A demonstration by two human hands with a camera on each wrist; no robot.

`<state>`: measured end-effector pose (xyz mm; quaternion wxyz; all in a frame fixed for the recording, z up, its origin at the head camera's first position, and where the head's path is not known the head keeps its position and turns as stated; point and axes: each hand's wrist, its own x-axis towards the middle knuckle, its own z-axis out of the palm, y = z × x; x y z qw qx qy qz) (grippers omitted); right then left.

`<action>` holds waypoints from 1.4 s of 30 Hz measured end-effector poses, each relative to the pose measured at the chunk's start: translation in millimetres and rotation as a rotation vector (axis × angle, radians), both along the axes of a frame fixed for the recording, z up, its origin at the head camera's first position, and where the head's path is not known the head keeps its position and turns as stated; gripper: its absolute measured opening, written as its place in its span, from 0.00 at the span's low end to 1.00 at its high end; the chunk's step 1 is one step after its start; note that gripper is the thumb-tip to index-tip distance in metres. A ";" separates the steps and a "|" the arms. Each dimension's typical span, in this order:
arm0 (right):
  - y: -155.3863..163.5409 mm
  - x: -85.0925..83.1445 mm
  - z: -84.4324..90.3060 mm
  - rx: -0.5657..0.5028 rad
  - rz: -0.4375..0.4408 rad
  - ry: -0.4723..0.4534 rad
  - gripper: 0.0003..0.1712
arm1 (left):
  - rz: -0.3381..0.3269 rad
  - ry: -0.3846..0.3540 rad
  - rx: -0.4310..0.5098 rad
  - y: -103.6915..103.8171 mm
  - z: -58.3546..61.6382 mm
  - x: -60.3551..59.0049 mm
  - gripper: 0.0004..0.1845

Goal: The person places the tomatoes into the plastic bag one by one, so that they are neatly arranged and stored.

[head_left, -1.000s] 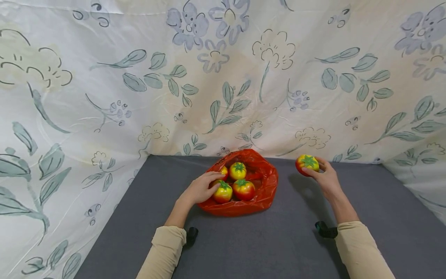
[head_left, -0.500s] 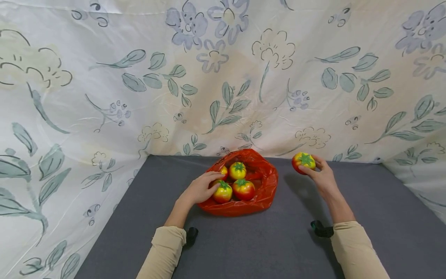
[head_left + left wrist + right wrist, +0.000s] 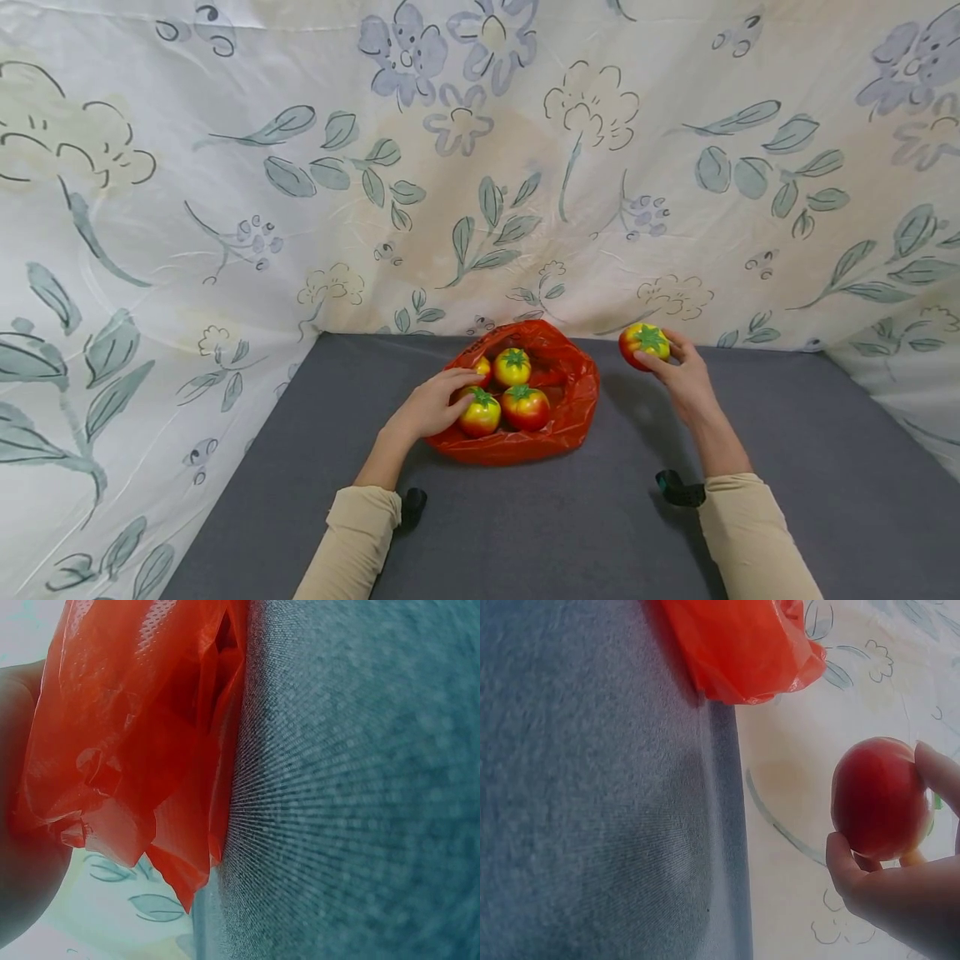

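A red plastic bag (image 3: 579,392) stands with its mouth spread wide on the dark grey table. Inside are several red-and-yellow tomatoes with green leafy tops, among them a front-right tomato (image 3: 527,410) and a back tomato (image 3: 512,369). My left hand (image 3: 426,406) holds the bag's left rim, its fingers reaching over into the mouth beside a front-left tomato (image 3: 481,416). To the right of the bag, my right hand (image 3: 692,385) grips another tomato (image 3: 637,350) above the table. The right wrist view shows that tomato's smooth red underside (image 3: 877,799) between fingers and thumb.
Behind the table (image 3: 540,533) hangs a cream cloth (image 3: 480,275) printed with flowers and leaves, which also runs along the left and right sides. A dark strap piece (image 3: 678,489) sticks out by the right sleeve, and a similar one (image 3: 412,507) by the left.
My right hand has moved left and slightly away from me with the tomato, closer to the bag. The left hand and the bag have stayed in place.
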<state>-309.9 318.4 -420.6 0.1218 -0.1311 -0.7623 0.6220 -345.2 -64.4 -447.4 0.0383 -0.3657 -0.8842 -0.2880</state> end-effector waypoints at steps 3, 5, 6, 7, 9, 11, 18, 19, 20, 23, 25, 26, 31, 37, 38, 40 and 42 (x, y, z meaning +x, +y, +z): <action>-1.1 -1.7 1.3 -0.019 -0.004 -0.001 0.49 | 0.001 -0.002 0.000 -0.4 0.0 -0.2 0.20; -2.0 -2.4 2.9 -0.031 0.001 0.001 0.49 | 0.002 -0.002 0.000 -0.5 -0.3 -0.7 0.20; -2.6 -2.7 3.7 -0.037 0.002 0.003 0.50 | 0.004 -0.004 -0.003 -0.6 -0.6 -1.1 0.20; -2.9 -3.1 4.5 -0.043 0.004 0.005 0.50 | 0.008 -0.005 -0.007 -0.7 -0.8 -1.4 0.21; -4.4 -3.4 6.5 -0.055 0.006 0.010 0.50 | 0.012 -0.004 -0.011 -0.8 -1.4 -1.9 0.21; -5.8 -4.2 7.9 -0.071 0.005 0.016 0.50 | 0.014 0.000 -0.013 -1.0 -1.8 -2.3 0.21; -13.2 -7.3 11.9 -0.121 0.010 0.035 0.48 | 0.009 0.007 -0.008 -1.7 -0.6 -1.7 0.21; -14.2 -7.3 12.5 -0.123 0.012 0.036 0.48 | 0.007 0.006 -0.005 -1.6 -0.1 -1.5 0.21; -15.0 -7.0 13.0 -0.130 0.016 0.038 0.49 | 0.007 0.005 -0.006 -1.5 0.1 -1.4 0.21; -16.9 -6.1 13.6 -0.147 0.023 0.038 0.48 | 0.005 0.004 -0.009 -1.1 0.4 -1.3 0.20; -18.2 -5.6 13.7 -0.158 0.022 0.036 0.48 | 0.005 0.004 -0.012 -0.9 0.5 -1.3 0.20; -18.9 -5.7 13.7 -0.167 0.021 0.036 0.48 | 0.005 0.005 -0.013 -0.8 0.7 -1.2 0.20; -25.0 -6.2 15.5 -0.206 0.020 0.033 0.47 | 0.003 0.001 -0.012 -1.3 1.9 0.2 0.21; -32.3 -6.1 18.3 -0.257 0.036 0.047 0.47 | 0.004 0.000 -0.007 -1.3 2.2 1.5 0.21; -33.3 -6.3 18.4 -0.265 0.035 0.049 0.47 | 0.004 0.001 -0.005 -1.2 2.3 1.5 0.21; -35.6 -6.6 18.6 -0.279 0.031 0.052 0.47 | 0.005 0.003 -0.007 -1.3 1.9 1.4 0.21; -37.6 -7.3 18.5 -0.293 0.027 0.054 0.47 | 0.003 0.004 -0.008 -1.5 1.6 1.1 0.21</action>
